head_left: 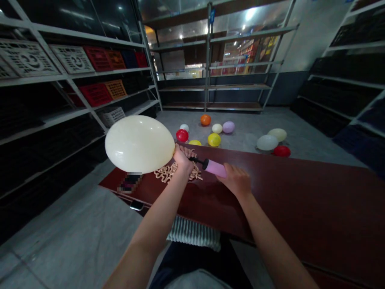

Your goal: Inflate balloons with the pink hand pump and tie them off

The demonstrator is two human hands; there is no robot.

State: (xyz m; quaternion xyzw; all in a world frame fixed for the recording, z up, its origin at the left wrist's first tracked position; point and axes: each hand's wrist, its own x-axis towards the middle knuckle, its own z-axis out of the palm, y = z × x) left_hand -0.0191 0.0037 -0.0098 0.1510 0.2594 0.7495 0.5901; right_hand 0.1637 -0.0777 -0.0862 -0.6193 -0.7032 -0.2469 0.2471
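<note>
My left hand (183, 159) is closed around the neck of a big inflated cream balloon (138, 143), which bulges out to the left above the table's end. The black nozzle of a pink hand pump (214, 167) meets the balloon's neck inside that grip. My right hand (236, 180) is wrapped round the pump's body. Under the hands lies a heap of uninflated beige balloons (173, 171) on the dark red table (285, 192).
Several inflated balloons (214, 139) in red, yellow, orange, purple and white lie on the grey floor beyond the table. Metal shelving with plastic crates (96, 58) lines the left, back and right. A phone (130, 183) and a small dark object (136, 205) rest at the table's left end.
</note>
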